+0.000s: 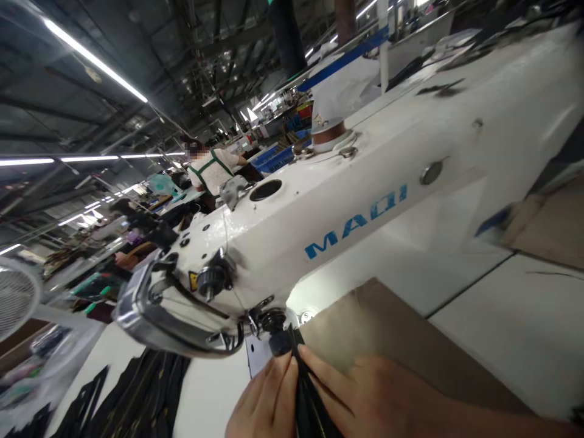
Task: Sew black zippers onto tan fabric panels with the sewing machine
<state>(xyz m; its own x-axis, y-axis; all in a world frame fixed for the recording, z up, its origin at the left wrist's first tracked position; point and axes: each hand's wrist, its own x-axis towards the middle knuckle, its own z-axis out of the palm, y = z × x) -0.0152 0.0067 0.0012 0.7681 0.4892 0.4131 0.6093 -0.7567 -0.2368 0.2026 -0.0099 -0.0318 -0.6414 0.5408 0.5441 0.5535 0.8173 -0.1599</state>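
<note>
Both hands met at the bottom edge of the frame, pressed on a narrow black strip of fabric (308, 401) that ran up between them. The left hand (264, 401) lay flat just left of the strip, fingers pointing up toward the presser foot (279, 340); the right hand (365, 395) lay against its other side, index finger along the cloth. Directly above the hands stood the white sewing machine (347, 182), its head tilted across the frame. Black fabric pieces (137, 395) lay well left of the left hand on the white surface (524, 328). Far beyond the machine, another person (212, 170) worked.
</note>
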